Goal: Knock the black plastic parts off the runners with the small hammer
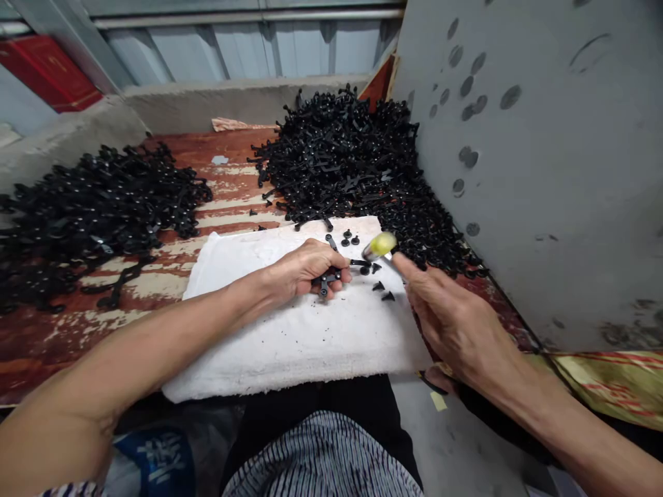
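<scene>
My left hand (317,266) is closed around a jointed black plastic part (325,284) above a white cloth (280,338). Ends of this part stick out between the fingers. In my right hand (450,314) is a small hammer (380,244), its yellow face blurred by motion and its handle mostly hidden by the fingers. The hammer head is just right of the left fingertips, over a black arm-like piece (358,262). Several small black pegs (387,296) with round heads lie loose on the cloth beside it.
A large heap of black plastic parts (342,159) rises behind the cloth, with another heap (98,207) at the left. A grey panel (543,172) stands along the right side. Worn red-brown board (233,159) shows between the heaps. A low concrete ledge (207,103) runs along the back.
</scene>
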Action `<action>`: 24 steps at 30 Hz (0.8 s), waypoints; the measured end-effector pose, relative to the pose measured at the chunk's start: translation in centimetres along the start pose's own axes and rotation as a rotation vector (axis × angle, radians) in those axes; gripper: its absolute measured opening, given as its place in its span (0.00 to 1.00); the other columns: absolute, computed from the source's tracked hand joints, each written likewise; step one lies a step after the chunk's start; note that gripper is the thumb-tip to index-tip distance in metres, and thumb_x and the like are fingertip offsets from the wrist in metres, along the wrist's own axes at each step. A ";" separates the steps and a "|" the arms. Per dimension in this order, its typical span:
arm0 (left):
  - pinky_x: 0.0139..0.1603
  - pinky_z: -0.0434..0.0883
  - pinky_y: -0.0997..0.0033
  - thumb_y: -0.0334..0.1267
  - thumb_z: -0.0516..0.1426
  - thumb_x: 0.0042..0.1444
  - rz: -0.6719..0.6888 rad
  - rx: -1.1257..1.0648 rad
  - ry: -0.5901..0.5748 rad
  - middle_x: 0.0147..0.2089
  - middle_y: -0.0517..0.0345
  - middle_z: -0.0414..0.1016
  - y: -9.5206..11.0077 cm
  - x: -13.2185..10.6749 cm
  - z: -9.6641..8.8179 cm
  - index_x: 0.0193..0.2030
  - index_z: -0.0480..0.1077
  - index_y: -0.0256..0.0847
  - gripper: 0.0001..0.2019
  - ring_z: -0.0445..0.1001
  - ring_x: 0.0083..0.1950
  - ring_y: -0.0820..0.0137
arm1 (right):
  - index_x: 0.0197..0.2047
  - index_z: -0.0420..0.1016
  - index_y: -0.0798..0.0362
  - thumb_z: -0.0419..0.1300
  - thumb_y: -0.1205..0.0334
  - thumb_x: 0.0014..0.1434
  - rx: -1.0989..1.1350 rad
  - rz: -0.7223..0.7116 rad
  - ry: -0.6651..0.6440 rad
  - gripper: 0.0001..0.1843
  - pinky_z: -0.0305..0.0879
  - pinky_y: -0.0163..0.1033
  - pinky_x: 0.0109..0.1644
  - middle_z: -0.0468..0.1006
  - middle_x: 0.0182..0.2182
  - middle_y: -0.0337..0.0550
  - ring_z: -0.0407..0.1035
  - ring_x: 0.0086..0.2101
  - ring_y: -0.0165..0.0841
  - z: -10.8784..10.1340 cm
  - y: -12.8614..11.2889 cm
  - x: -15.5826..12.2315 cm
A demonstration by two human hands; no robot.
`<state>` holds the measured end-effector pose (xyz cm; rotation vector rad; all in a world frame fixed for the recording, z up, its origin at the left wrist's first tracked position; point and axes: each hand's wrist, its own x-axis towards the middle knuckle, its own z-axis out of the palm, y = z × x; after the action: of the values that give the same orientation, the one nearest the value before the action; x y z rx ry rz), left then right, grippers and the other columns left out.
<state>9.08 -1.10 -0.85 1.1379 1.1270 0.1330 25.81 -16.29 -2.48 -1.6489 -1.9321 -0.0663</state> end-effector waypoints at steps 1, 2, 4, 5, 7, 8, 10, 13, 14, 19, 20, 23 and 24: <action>0.14 0.63 0.75 0.27 0.55 0.54 -0.004 0.007 0.005 0.14 0.55 0.67 0.0 0.0 0.0 0.19 0.69 0.32 0.13 0.64 0.13 0.75 | 0.66 0.64 0.53 0.48 0.69 0.65 -0.016 -0.011 -0.018 0.26 0.73 0.38 0.30 0.74 0.31 0.45 0.70 0.27 0.33 -0.1 0.0 0.0; 0.14 0.63 0.75 0.27 0.54 0.54 -0.003 0.010 0.009 0.14 0.55 0.67 0.0 -0.1 0.0 0.19 0.69 0.32 0.13 0.64 0.13 0.75 | 0.65 0.65 0.54 0.48 0.69 0.65 -0.013 -0.029 0.002 0.26 0.72 0.37 0.30 0.74 0.31 0.44 0.69 0.27 0.33 -0.2 -0.1 0.0; 0.14 0.63 0.74 0.26 0.54 0.52 0.000 0.007 0.007 0.14 0.55 0.67 0.1 -0.1 -0.1 0.19 0.69 0.33 0.12 0.64 0.13 0.75 | 0.66 0.64 0.53 0.49 0.71 0.65 0.036 -0.041 0.127 0.26 0.72 0.37 0.32 0.74 0.31 0.44 0.69 0.28 0.32 -0.5 -0.6 0.1; 0.14 0.63 0.74 0.26 0.54 0.52 -0.002 0.005 0.002 0.13 0.56 0.66 0.1 -0.1 -0.1 0.19 0.69 0.33 0.12 0.63 0.13 0.75 | 0.67 0.62 0.52 0.50 0.71 0.65 0.058 -0.039 0.197 0.27 0.72 0.36 0.33 0.74 0.31 0.44 0.70 0.29 0.32 -0.7 -0.8 0.1; 0.15 0.63 0.74 0.26 0.54 0.50 -0.007 0.002 -0.006 0.13 0.56 0.66 0.1 -0.1 -0.1 0.19 0.68 0.33 0.11 0.63 0.13 0.75 | 0.68 0.60 0.50 0.51 0.72 0.65 0.057 -0.032 0.253 0.29 0.72 0.36 0.33 0.75 0.32 0.44 0.70 0.29 0.32 -0.7 -1.0 0.2; 0.15 0.63 0.74 0.26 0.54 0.50 -0.005 0.003 -0.006 0.13 0.56 0.66 0.1 -0.1 0.0 0.19 0.68 0.33 0.10 0.63 0.13 0.75 | 0.68 0.61 0.50 0.50 0.72 0.65 0.041 -0.037 0.215 0.29 0.73 0.36 0.32 0.75 0.32 0.44 0.71 0.29 0.33 -0.6 -1.0 0.2; 0.15 0.63 0.75 0.26 0.55 0.50 -0.001 0.013 0.003 0.13 0.55 0.66 0.1 -0.1 0.0 0.19 0.69 0.33 0.10 0.63 0.14 0.75 | 0.67 0.62 0.50 0.49 0.71 0.65 0.006 -0.057 0.041 0.28 0.74 0.39 0.33 0.77 0.33 0.45 0.73 0.30 0.34 -0.4 -0.6 0.2; 0.15 0.62 0.75 0.26 0.54 0.50 -0.013 0.033 0.017 0.14 0.54 0.67 0.0 -0.3 0.1 0.20 0.69 0.33 0.10 0.64 0.14 0.75 | 0.67 0.63 0.48 0.50 0.69 0.65 0.062 -0.023 0.047 0.27 0.75 0.39 0.38 0.79 0.41 0.47 0.75 0.36 0.35 -0.4 -0.2 0.1; 0.15 0.63 0.74 0.26 0.55 0.50 -0.019 0.036 0.020 0.14 0.55 0.67 0.0 -0.3 0.1 0.20 0.69 0.33 0.10 0.64 0.14 0.75 | 0.68 0.62 0.48 0.50 0.68 0.65 0.086 0.011 0.109 0.28 0.75 0.39 0.39 0.79 0.41 0.48 0.75 0.37 0.34 -0.4 -0.2 0.1; 0.17 0.63 0.73 0.29 0.56 0.52 0.003 0.031 0.002 0.16 0.54 0.68 -0.2 0.0 -0.1 0.21 0.69 0.33 0.10 0.65 0.15 0.75 | 0.67 0.64 0.50 0.47 0.66 0.66 -0.012 0.033 -0.038 0.27 0.76 0.41 0.36 0.79 0.35 0.47 0.76 0.33 0.37 0.4 0.3 -0.5; 0.16 0.63 0.73 0.30 0.56 0.53 0.006 0.036 -0.006 0.16 0.54 0.69 -0.2 0.1 -0.1 0.21 0.69 0.33 0.10 0.65 0.15 0.74 | 0.67 0.64 0.49 0.47 0.66 0.66 -0.022 0.040 -0.079 0.27 0.76 0.43 0.39 0.80 0.38 0.48 0.76 0.36 0.38 0.7 0.5 -0.6; 0.15 0.61 0.73 0.31 0.55 0.56 0.028 0.050 -0.012 0.19 0.54 0.69 -0.3 0.0 -0.2 0.23 0.68 0.35 0.10 0.65 0.17 0.74 | 0.68 0.62 0.49 0.47 0.68 0.66 0.003 0.062 -0.097 0.28 0.76 0.47 0.46 0.80 0.44 0.50 0.77 0.42 0.40 1.1 1.1 -0.7; 0.15 0.61 0.73 0.32 0.55 0.56 0.044 0.053 -0.004 0.19 0.55 0.69 -0.3 -0.1 -0.3 0.24 0.67 0.36 0.10 0.65 0.17 0.74 | 0.68 0.62 0.49 0.48 0.68 0.66 0.025 0.056 -0.085 0.28 0.76 0.48 0.47 0.80 0.46 0.50 0.77 0.43 0.40 1.0 1.2 -0.7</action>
<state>8.64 -1.09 -0.97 1.2094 1.1076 0.1352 26.50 -16.21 -4.02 -1.7131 -1.9396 0.0503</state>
